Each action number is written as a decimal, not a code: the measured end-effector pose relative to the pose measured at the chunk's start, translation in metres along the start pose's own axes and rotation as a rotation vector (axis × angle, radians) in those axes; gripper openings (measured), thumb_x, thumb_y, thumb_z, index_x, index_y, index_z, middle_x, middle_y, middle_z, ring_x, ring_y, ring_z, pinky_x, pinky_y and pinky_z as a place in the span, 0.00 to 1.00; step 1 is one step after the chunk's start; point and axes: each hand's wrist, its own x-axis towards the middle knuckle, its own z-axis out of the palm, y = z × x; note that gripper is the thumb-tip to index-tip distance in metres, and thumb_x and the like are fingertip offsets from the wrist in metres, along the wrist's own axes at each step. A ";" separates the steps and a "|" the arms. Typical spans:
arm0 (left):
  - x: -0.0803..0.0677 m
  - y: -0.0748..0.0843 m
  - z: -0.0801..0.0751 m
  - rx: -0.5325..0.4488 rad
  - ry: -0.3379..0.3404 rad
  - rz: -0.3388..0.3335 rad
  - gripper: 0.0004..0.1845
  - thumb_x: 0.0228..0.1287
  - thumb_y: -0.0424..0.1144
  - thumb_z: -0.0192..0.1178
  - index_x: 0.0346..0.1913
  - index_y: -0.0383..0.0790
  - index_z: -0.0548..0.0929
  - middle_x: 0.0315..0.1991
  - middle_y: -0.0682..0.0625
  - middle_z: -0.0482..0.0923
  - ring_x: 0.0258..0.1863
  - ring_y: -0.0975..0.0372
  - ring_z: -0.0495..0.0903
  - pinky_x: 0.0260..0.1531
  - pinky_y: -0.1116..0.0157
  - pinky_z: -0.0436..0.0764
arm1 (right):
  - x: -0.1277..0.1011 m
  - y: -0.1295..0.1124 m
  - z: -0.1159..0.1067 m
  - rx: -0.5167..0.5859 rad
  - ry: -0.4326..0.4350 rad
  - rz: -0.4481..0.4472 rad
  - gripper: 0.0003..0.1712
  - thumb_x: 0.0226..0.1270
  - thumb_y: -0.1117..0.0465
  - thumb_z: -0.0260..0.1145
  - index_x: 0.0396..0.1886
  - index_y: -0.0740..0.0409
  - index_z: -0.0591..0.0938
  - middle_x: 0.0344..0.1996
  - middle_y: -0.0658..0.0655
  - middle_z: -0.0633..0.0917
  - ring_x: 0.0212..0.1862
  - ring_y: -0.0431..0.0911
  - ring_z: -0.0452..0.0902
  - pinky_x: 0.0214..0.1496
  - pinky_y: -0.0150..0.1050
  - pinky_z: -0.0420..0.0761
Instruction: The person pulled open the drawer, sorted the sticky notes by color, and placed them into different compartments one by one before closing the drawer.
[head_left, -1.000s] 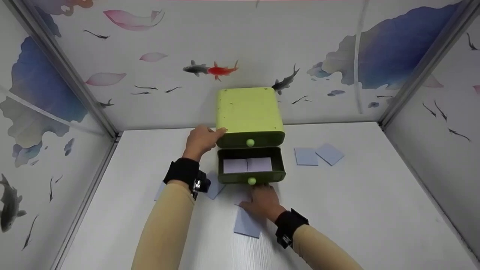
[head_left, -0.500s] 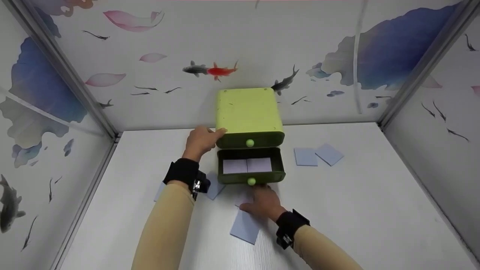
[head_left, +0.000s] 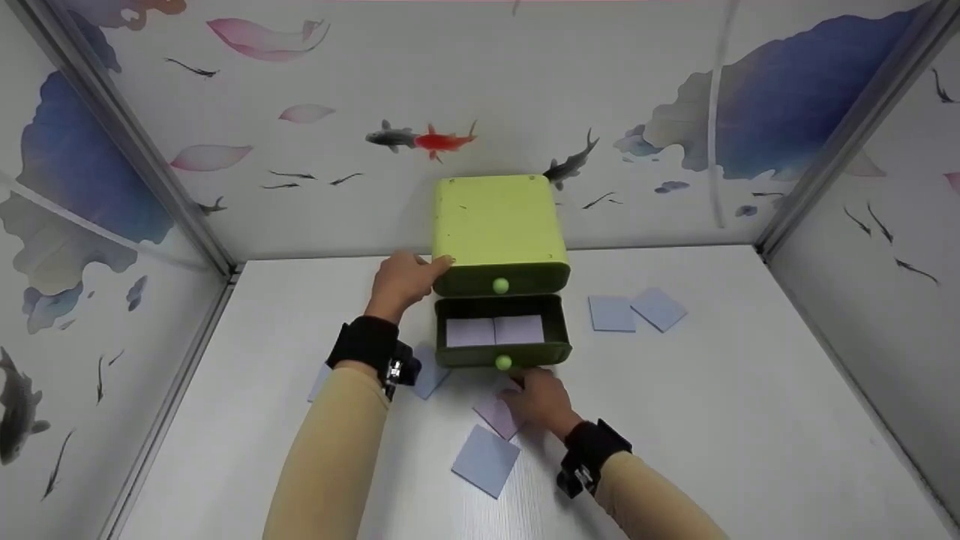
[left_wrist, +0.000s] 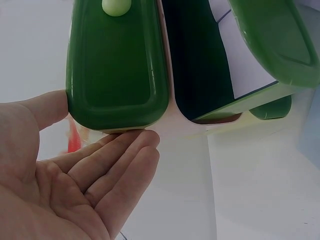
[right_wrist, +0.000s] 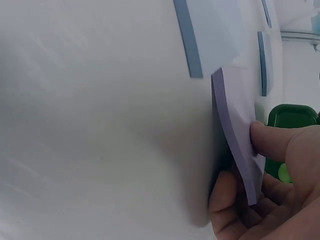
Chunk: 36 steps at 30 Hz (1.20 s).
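Note:
My left hand (head_left: 401, 281) rests against the left front corner of a light green two-drawer box (head_left: 496, 221). In the left wrist view its fairly straight fingers (left_wrist: 120, 175) touch the box's side, with the thumb at the top edge. The upper drawer (head_left: 465, 280) is closed. The pulled-out lower drawer (head_left: 469, 358) contains two lilac note pads (head_left: 519, 329) lying side by side. Just in front of it, my right hand (head_left: 544, 401) pinches a square lilac note pad (right_wrist: 237, 115) between thumb and fingers, tilted up off the table.
A blue note pad (head_left: 486, 461) lies nearer me on the white table (head_left: 712, 420). Two more blue pads (head_left: 613, 313) lie right of the box. Left of the drawer is another blue pad (head_left: 429, 373), and one pad (head_left: 319, 381) is partly behind my left forearm. Patterned walls enclose the back and sides.
My right hand has shifted slightly right and toward me, bringing the lilac pad into view in its grip. The blue pad near it has slid toward me and turned. My left hand stays put.

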 end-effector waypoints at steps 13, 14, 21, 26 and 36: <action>0.001 0.000 0.000 0.026 0.003 0.007 0.28 0.66 0.59 0.55 0.13 0.48 0.67 0.16 0.55 0.73 0.19 0.63 0.72 0.23 0.67 0.69 | -0.007 0.009 -0.016 0.159 -0.062 0.069 0.11 0.57 0.61 0.71 0.36 0.64 0.88 0.32 0.56 0.88 0.33 0.43 0.77 0.39 0.39 0.79; 0.000 0.001 0.000 0.025 0.005 0.007 0.27 0.66 0.59 0.55 0.13 0.48 0.67 0.16 0.54 0.73 0.19 0.63 0.72 0.23 0.67 0.69 | -0.008 0.010 -0.017 0.184 -0.072 0.079 0.12 0.57 0.61 0.71 0.38 0.65 0.88 0.33 0.56 0.87 0.33 0.43 0.78 0.40 0.39 0.79; 0.000 0.001 0.000 0.038 0.007 0.016 0.27 0.66 0.59 0.55 0.13 0.48 0.67 0.16 0.54 0.73 0.20 0.62 0.74 0.24 0.67 0.70 | -0.010 0.020 -0.021 0.273 -0.102 0.153 0.15 0.59 0.62 0.71 0.42 0.68 0.85 0.33 0.55 0.84 0.35 0.43 0.76 0.41 0.39 0.78; 0.000 0.001 0.001 0.033 0.011 0.012 0.27 0.66 0.58 0.56 0.14 0.48 0.68 0.17 0.54 0.74 0.21 0.62 0.74 0.24 0.66 0.71 | -0.011 0.027 -0.025 0.282 -0.104 0.202 0.17 0.60 0.61 0.70 0.45 0.69 0.84 0.38 0.58 0.84 0.39 0.45 0.77 0.46 0.41 0.79; -0.001 0.002 -0.001 0.038 0.002 0.014 0.26 0.66 0.59 0.55 0.19 0.44 0.73 0.22 0.50 0.79 0.23 0.62 0.75 0.26 0.67 0.71 | -0.017 0.042 -0.039 0.319 -0.120 0.254 0.17 0.62 0.62 0.69 0.47 0.69 0.83 0.32 0.55 0.82 0.34 0.44 0.75 0.37 0.34 0.75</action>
